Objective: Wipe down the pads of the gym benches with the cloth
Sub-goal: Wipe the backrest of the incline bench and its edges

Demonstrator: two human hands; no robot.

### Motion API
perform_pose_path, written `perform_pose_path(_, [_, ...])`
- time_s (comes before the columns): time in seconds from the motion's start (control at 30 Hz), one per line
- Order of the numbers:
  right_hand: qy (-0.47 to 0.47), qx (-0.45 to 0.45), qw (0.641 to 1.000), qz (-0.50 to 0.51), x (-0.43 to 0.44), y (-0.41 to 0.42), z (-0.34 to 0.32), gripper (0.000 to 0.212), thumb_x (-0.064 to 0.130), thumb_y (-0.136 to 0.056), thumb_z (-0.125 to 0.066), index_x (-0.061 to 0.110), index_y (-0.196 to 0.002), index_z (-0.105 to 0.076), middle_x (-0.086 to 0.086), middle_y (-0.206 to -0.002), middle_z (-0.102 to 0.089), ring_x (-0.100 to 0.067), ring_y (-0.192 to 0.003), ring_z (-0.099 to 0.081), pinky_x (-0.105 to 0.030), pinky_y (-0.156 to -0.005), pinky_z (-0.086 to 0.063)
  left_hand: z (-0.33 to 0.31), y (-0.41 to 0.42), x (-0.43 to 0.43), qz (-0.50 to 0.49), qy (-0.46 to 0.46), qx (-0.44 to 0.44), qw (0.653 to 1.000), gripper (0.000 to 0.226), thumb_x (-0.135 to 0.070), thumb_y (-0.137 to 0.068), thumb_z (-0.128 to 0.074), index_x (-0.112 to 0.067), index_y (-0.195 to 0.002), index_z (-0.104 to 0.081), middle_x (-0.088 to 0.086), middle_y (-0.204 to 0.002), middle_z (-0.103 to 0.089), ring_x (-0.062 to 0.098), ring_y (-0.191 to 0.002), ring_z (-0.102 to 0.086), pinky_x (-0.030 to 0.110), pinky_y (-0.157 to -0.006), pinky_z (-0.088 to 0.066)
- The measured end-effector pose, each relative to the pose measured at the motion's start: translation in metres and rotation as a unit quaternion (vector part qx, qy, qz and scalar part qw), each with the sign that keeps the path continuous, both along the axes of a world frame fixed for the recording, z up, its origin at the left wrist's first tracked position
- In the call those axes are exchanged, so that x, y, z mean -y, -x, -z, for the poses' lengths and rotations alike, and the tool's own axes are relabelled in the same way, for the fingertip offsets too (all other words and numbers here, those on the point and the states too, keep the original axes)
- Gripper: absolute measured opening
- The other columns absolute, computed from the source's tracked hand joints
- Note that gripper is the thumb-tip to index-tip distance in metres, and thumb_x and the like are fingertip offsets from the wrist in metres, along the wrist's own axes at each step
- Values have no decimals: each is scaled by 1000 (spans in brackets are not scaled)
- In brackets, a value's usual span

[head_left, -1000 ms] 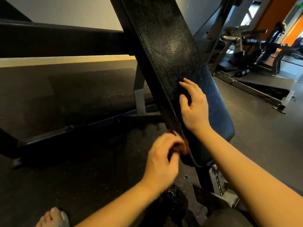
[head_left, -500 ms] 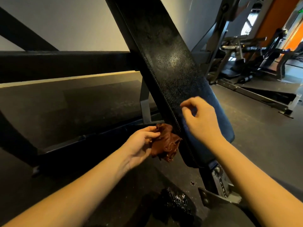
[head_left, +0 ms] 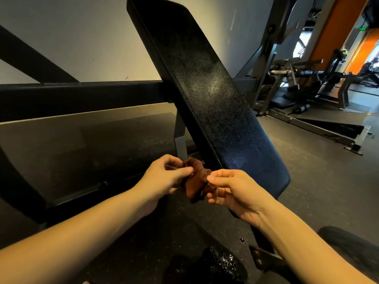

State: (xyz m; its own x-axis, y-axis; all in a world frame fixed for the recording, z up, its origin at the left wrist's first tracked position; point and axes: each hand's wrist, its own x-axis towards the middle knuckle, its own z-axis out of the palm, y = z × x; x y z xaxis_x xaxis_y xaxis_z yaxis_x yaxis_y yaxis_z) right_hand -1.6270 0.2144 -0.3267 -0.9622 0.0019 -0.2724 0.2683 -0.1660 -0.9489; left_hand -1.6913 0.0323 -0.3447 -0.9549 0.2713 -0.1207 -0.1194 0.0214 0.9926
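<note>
One gym floor (head_left: 311, 193): dark speckled rubber, spreading beneath and to every side of the grip.
Wall (head_left: 82, 37): pale grey, far beyond the grip and up to its left.
Black frame beam (head_left: 82, 97): a thick horizontal bar above and to the left of the grip, running behind the pad; a slanted black strut rises from it at the far left.
Bench pad (head_left: 215, 103): long, black, textured vinyl, tilted steeply. It climbs away from the grip toward the upper left, and its rounded lower end sits just to the right of and above the grip. A sheen shows on its middle.
Other gym machines (head_left: 307, 85): grey and black frames well beyond the grip to the upper right, with an orange wall (head_left: 326, 37) behind them.
Grey support post (head_left: 180, 138): upright, directly above the grip, under the pad's left edge.
Left hand (head_left: 164, 177): on the left side of the grip, thumb and fingers curled and pinching the cloth's left part.
Right hand (head_left: 235, 193): on the right side of the grip, thumb over curled fingers, pinching the cloth's right part; it overlaps the pad's lower end in view.
Wet patch (head_left: 223, 261): glistening dark spot on the floor, below the grip and nearer the person.
Cloth (head_left: 196, 181): brown and crumpled, bunched between the two hands, clamped by both. It hangs just in front of the pad's lower left edge; whether it touches the pad cannot be told.
</note>
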Motion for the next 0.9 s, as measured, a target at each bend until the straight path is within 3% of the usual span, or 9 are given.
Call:
perform_pose_path(0.07, [8, -12, 1000, 27, -1, 3, 2, 7, -1, -95, -61, 5, -90, -62, -15, -71, -66, -20, -55, -65, -27, -52, -55, 2, -6, 2, -23, -12, -32, 999, 37, -33, -81, -85, -16, -106, -64, 17, -111, -71, 27, -95, -76, 48, -80, -64])
perform_pose_path(0.17, [34, -31, 998, 46, -3, 8, 4, 13, -2, -95, -60, 7, -86, -59, -11, -66, -65, -19, -53, -65, -27, -50, -55, 1, -15, -1, 36, 22, -103, 994, 49, -49, -63, -92, -25, -98, -67, 5, -107, -74, 18, -93, -76, 35, -81, -63])
perform_pose_path(0.33, [-1, -38, 999, 0, -9, 8, 8, 14, -3, -92, -63, 9, -87, -58, -16, -74, -66, -24, -58, -66, -30, -51, -56, 1, -10, 5, 55, 37, -98, 993, 6, -17, -90, -77, -15, -94, -75, 7, -92, -79, 16, -89, -76, 24, -75, -55])
perform_pose_path(0.5, [-189, 18, 976, -107, -11, 3, 16, 13, 3, -96, -64, 6, -88, -55, -16, -67, -69, -23, -49, -65, -25, -42, -50, -14, 6, 18, 36, -19, -34, 999, 5, -14, -99, -64, -13, -96, -67, 3, -80, -67, 14, -73, -68, 25, -67, -58])
perform_pose_path(0.57, [-268, -22, 961, -60, -14, 7, 17, 17, 8, -97, -66, 7, -83, -55, -12, -62, -68, -18, -43, -62, -22, -39, -44, -20, 10, 25, 51, -23, 2, 998, 5, -15, -101, -61, -15, -99, -65, 2, -80, -64, 13, -72, -64, 26, -66, -52])
perform_pose_path(0.67, [-311, -165, 933, 77, -16, 13, 10, 12, 14, -90, -75, 10, -89, -64, -10, -75, -70, -20, -60, -67, -33, -51, -51, -24, 13, 31, 83, -13, 29, 996, 9, -19, -102, -59, -16, -98, -67, 5, -86, -65, 21, -83, -62, 32, -76, -49])
perform_pose_path(0.77, [-305, -208, 929, 37, -7, 14, 8, 37, 22, -83, -83, 19, -116, -66, -2, -108, -72, -14, -99, -70, -32, -85, -58, -27, 10, 28, 107, -15, 36, 994, 12, -22, -101, -61, -16, -95, -69, 7, -88, -65, 23, -85, -63, 33, -79, -50])
perform_pose_path(0.83, [-299, -184, 936, -3, 0, 14, 11, 30, 22, -85, -81, 15, -114, -71, -5, -107, -75, -19, -102, -71, -37, -93, -58, -26, 8, 24, 113, 10, 18, 993, 15, -27, -100, -63, -14, -98, -70, 10, -91, -65, 26, -88, -63, 37, -84, -49])
perform_pose_path(0.9, [-298, -163, 940, -1, 1, 16, 12, 12, 16, -90, -76, 10, -99, -75, -12, -96, -76, -26, -92, -72, -43, -90, -57, -25, 8, 22, 99, 53, -11, 994, 20, -32, -99, -65, -13, -98, -70, 10, -92, -70, 28, -88, -66, 40, -83, -51])
